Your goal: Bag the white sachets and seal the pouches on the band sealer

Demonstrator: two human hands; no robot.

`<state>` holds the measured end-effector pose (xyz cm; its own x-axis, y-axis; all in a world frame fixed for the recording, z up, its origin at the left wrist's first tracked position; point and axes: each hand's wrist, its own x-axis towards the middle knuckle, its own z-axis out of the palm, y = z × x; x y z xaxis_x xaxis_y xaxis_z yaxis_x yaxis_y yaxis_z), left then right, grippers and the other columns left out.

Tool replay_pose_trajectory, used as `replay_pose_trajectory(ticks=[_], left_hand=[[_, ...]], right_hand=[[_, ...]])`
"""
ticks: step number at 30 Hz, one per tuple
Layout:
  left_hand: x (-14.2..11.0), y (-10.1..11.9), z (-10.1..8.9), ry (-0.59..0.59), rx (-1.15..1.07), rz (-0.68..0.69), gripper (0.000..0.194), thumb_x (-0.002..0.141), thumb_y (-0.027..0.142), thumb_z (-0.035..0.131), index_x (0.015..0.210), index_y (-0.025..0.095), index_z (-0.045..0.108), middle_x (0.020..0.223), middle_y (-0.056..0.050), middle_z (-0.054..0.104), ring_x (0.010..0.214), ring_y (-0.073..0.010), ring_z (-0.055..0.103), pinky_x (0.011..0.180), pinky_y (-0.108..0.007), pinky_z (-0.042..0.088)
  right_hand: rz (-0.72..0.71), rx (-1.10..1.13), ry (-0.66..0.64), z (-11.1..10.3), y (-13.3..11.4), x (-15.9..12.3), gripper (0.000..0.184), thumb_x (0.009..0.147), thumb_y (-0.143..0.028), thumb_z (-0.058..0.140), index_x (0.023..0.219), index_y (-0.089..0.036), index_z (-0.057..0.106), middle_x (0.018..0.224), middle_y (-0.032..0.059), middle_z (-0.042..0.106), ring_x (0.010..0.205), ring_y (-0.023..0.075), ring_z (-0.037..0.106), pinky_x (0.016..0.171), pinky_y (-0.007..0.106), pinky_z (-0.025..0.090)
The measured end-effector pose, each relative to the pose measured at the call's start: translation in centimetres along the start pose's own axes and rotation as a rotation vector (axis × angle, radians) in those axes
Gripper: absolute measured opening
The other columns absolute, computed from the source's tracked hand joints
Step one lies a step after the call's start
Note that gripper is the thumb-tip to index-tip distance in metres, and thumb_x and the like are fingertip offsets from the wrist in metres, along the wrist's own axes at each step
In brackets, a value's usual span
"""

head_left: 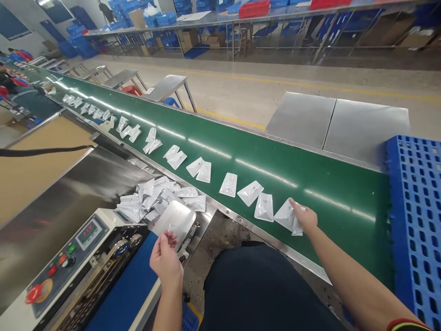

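Observation:
My right hand (305,217) is at the near side of the green conveyor belt (268,158), its thumb and fingers closed on a white pouch (285,214). Under that hand, part of another white pouch (296,227) shows. My left hand (166,250) is over the metal plate (176,218) at the end of the sealing machine, fingers curled together in a pinch. Whatever those fingertips hold, if anything, is too small to make out. Behind the plate lies a heap of white pouches (151,195). More pouches (264,207) lie along the belt, singly and in overlapping groups.
The machine's control panel (67,262) has a red emergency button (33,294) and a lit display. A blue perforated crate (418,220) stands across the belt's right end. Steel tables (365,124) line the far side. Other people sit at the far left.

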<state>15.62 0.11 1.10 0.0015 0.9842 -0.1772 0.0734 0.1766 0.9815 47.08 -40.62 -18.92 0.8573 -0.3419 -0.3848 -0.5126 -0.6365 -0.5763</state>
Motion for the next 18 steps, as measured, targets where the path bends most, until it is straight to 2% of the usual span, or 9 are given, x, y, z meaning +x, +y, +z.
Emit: replay_pose_trajectory(ticks=[2,4,7,10,12,14,16,18], left_hand=[[-0.2,0.1,0.4,-0.027,-0.001,-0.007,0.042,0.086,0.051,0.081,0.104,0.014,0.075,0.093,-0.006,0.075,0.079,-0.0185,0.072,0.075,-0.035,0.059],[-0.5,0.2,0.3,-0.039,0.000,0.000,0.040,0.088,0.051,0.081,0.105,0.015,0.076,0.095,-0.007,0.076,0.081,-0.0190,0.072,0.077,-0.036,0.060],[-0.8,-0.1,-0.3,-0.027,0.033,-0.001,0.037,0.091,0.050,0.079,0.106,0.015,0.078,0.099,-0.008,0.077,0.082,-0.0204,0.073,0.079,-0.039,0.062],[-0.9,-0.7,-1.1,-0.002,0.052,-0.019,0.037,0.091,0.049,0.079,0.105,0.015,0.079,0.098,-0.008,0.077,0.082,-0.0217,0.074,0.078,-0.040,0.063],[-0.9,-1.1,-1.5,0.013,0.040,-0.030,0.038,0.090,0.050,0.080,0.105,0.015,0.079,0.096,-0.008,0.077,0.081,-0.0215,0.073,0.076,-0.039,0.062],[-0.8,-1.3,-2.2,0.027,0.027,-0.036,0.038,0.090,0.050,0.080,0.105,0.015,0.079,0.094,-0.007,0.078,0.080,-0.0211,0.073,0.075,-0.038,0.062],[-0.5,-1.3,-3.1,0.060,0.010,-0.032,0.037,0.090,0.050,0.079,0.105,0.015,0.079,0.094,-0.007,0.078,0.081,-0.0207,0.072,0.076,-0.038,0.062],[-0.3,-1.3,-4.4,0.106,-0.004,-0.026,0.037,0.090,0.049,0.079,0.105,0.015,0.079,0.094,-0.007,0.078,0.082,-0.0205,0.073,0.077,-0.038,0.062]], right_hand=[[0.030,-0.047,-0.046,0.2,-0.8,-0.1,0.034,0.075,-0.041,0.078,0.097,-0.015,0.081,0.095,0.0211,0.079,0.095,0.0377,0.074,0.088,0.044,0.057],[-0.004,-0.051,-0.072,0.1,-1.4,-0.5,0.031,0.076,-0.033,0.074,0.101,-0.016,0.080,0.103,0.0183,0.080,0.096,0.0338,0.074,0.089,0.041,0.055],[-0.131,-0.017,-0.131,0.5,-2.7,-1.6,0.049,0.077,-0.027,0.069,0.125,-0.020,0.075,0.124,0.0121,0.079,0.102,0.0282,0.074,0.095,0.037,0.054],[-0.164,-0.003,-0.188,2.5,-5.0,-3.6,0.071,0.077,-0.039,0.079,0.144,-0.017,0.066,0.137,0.0162,0.074,0.118,0.0325,0.071,0.104,0.040,0.052],[-0.096,-0.012,-0.189,4.0,-6.5,-5.0,0.081,0.073,-0.050,0.086,0.142,-0.013,0.068,0.137,0.0220,0.073,0.123,0.0366,0.069,0.106,0.043,0.053],[-0.044,-0.028,-0.179,4.8,-7.2,-5.8,0.079,0.070,-0.055,0.090,0.133,-0.011,0.072,0.131,0.0247,0.074,0.118,0.0376,0.071,0.103,0.043,0.056],[-0.032,-0.046,-0.158,4.0,-6.9,-5.7,0.074,0.073,-0.057,0.088,0.129,-0.010,0.073,0.122,0.0243,0.076,0.110,0.0365,0.073,0.098,0.043,0.058],[-0.051,-0.045,-0.093,1.8,-5.6,-4.7,0.074,0.077,-0.062,0.083,0.129,-0.010,0.072,0.112,0.0225,0.078,0.104,0.0359,0.074,0.095,0.044,0.059]])
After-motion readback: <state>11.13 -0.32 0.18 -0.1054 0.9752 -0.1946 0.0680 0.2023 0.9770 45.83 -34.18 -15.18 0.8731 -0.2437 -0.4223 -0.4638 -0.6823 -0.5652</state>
